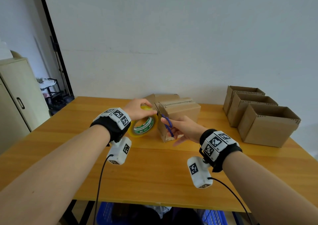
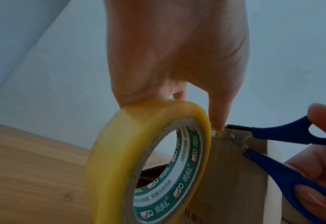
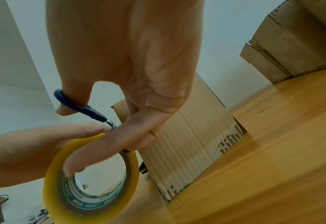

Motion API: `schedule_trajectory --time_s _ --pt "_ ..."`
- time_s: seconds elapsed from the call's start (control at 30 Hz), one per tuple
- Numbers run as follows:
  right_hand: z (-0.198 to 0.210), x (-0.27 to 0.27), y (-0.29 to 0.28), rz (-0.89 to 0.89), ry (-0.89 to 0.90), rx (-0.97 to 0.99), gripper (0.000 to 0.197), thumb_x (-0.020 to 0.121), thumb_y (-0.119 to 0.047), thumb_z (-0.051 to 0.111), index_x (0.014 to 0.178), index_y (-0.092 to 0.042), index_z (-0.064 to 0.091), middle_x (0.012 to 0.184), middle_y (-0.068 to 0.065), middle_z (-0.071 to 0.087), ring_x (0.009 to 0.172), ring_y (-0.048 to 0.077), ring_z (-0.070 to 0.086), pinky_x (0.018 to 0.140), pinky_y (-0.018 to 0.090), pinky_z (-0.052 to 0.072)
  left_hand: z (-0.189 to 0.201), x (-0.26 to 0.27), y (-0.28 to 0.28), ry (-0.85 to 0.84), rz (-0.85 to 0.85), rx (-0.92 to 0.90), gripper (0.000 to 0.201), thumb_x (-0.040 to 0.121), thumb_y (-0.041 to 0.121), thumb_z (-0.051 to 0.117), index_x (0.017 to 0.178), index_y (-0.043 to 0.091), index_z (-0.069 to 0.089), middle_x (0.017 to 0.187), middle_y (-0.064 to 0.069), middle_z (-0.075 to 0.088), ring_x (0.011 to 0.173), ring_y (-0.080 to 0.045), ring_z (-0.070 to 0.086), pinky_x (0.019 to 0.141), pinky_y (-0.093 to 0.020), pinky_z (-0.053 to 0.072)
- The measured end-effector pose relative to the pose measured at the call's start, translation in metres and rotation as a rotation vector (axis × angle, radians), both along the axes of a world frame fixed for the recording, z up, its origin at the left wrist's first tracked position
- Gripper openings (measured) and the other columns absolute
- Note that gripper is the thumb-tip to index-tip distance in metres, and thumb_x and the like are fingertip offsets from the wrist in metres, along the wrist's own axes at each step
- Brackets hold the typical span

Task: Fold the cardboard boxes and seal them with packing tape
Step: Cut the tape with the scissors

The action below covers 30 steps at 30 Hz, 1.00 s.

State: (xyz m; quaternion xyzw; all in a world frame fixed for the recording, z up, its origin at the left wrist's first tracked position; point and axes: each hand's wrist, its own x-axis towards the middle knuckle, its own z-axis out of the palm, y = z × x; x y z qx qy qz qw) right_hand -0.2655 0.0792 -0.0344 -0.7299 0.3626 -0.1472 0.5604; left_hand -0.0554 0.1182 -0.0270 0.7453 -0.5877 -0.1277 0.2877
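A folded cardboard box (image 1: pixel 180 110) stands mid-table with a strip of tape along its top seam. My left hand (image 1: pixel 139 110) grips a yellowish roll of packing tape (image 1: pixel 143 125) from above, held upright against the box's left side. The tape roll (image 2: pixel 144 163) shows a green printed core. My right hand (image 1: pixel 182 129) holds blue-handled scissors (image 1: pixel 167 124), its fingers through the loops. The scissors (image 2: pixel 269 141) have their blades at the tape between roll and box, right beside my left fingertip (image 2: pixel 219 121). In the right wrist view the scissors (image 3: pixel 81 107) point at the tape roll (image 3: pixel 93 189).
Three open cardboard boxes (image 1: pixel 261 116) stand in a row at the table's right. Another box (image 1: pixel 163 98) sits behind the taped one. The wooden table (image 1: pixel 154 169) has bare surface in front. A cabinet (image 1: pixel 15 93) is at left, blue crates (image 1: pixel 106 214) under the table.
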Motion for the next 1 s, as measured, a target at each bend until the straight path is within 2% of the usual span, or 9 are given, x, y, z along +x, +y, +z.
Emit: schedule_trajectory --time_s 0.17,0.37,0.6,0.67,0.77,0.83,0.9,0.97,1.0 --pt "0.0 0.0 0.001 -0.008 -0.016 -0.013 0.041 0.086 -0.045 0.064 0.081 -0.005 0.065 0.076 0.007 0.062 0.057 0.011 0.054 0.058 0.034 0.058 -0.002 0.002 0.0 -0.011 -0.002 -0.003 0.04 0.081 0.044 0.068 0.114 0.022 0.063 0.127 0.001 0.058 0.121 -0.018 0.05 0.101 -0.035 0.04" --pt "-0.001 -0.002 0.0 0.004 -0.036 -0.029 0.036 0.089 -0.04 0.061 0.087 -0.004 0.066 0.069 0.003 0.059 0.054 0.009 0.051 0.054 0.029 0.057 0.0 -0.001 0.0 -0.032 -0.01 -0.023 0.038 0.083 0.039 0.068 0.115 0.021 0.062 0.128 0.001 0.057 0.121 -0.017 0.05 0.097 -0.03 0.038" --pt "-0.003 -0.004 -0.002 -0.006 -0.045 -0.058 0.032 0.09 -0.033 0.063 0.081 -0.002 0.065 0.066 0.001 0.055 0.05 0.009 0.045 0.052 0.028 0.056 0.001 -0.003 0.0 -0.087 -0.021 -0.038 0.034 0.083 0.038 0.067 0.113 0.022 0.061 0.124 0.003 0.059 0.117 -0.017 0.052 0.096 -0.031 0.041" --pt "-0.004 -0.004 -0.004 -0.005 -0.029 -0.071 0.034 0.089 -0.034 0.064 0.084 0.0 0.065 0.065 0.002 0.054 0.049 0.008 0.046 0.052 0.028 0.057 0.001 -0.003 0.001 -0.153 -0.01 -0.019 0.036 0.082 0.037 0.068 0.114 0.024 0.06 0.121 0.002 0.06 0.112 -0.019 0.055 0.092 -0.032 0.044" --pt "-0.006 -0.005 -0.005 -0.007 0.003 -0.079 0.039 0.088 -0.036 0.065 0.091 0.003 0.065 0.067 0.004 0.055 0.047 0.008 0.052 0.057 0.03 0.059 0.0 -0.006 0.001 -0.251 0.017 -0.001 0.038 0.08 0.036 0.07 0.115 0.025 0.057 0.11 -0.003 0.064 0.095 -0.025 0.062 0.079 -0.034 0.051" --pt "-0.006 -0.005 -0.006 -0.014 0.005 -0.079 0.039 0.088 -0.035 0.064 0.093 0.004 0.064 0.068 0.005 0.055 0.048 0.007 0.052 0.057 0.03 0.059 0.0 -0.008 0.0 -0.279 0.021 0.003 0.038 0.08 0.033 0.07 0.115 0.024 0.056 0.106 -0.005 0.065 0.091 -0.027 0.063 0.075 -0.035 0.051" --pt "-0.005 -0.008 -0.006 -0.02 -0.012 -0.076 0.034 0.089 -0.032 0.063 0.088 0.001 0.064 0.067 0.003 0.055 0.049 0.007 0.05 0.056 0.03 0.059 -0.002 -0.006 0.0 -0.261 0.042 0.006 0.037 0.081 0.03 0.069 0.115 0.023 0.056 0.106 -0.005 0.064 0.089 -0.027 0.063 0.073 -0.036 0.051" --pt "-0.003 -0.012 -0.007 -0.023 -0.01 -0.079 0.032 0.09 -0.032 0.063 0.086 0.001 0.064 0.067 0.003 0.056 0.049 0.007 0.048 0.055 0.03 0.059 -0.005 0.001 0.001 -0.204 0.066 0.012 0.035 0.083 0.026 0.068 0.115 0.019 0.056 0.106 0.001 0.059 0.089 -0.021 0.057 0.067 -0.031 0.046" --pt "-0.003 -0.014 -0.007 -0.024 -0.002 -0.083 0.033 0.09 -0.032 0.063 0.087 0.002 0.064 0.067 0.003 0.056 0.049 0.006 0.048 0.055 0.029 0.058 -0.007 0.005 0.003 -0.191 0.074 0.019 0.034 0.084 0.026 0.068 0.114 0.018 0.056 0.107 0.004 0.055 0.092 -0.019 0.055 0.069 -0.029 0.043"
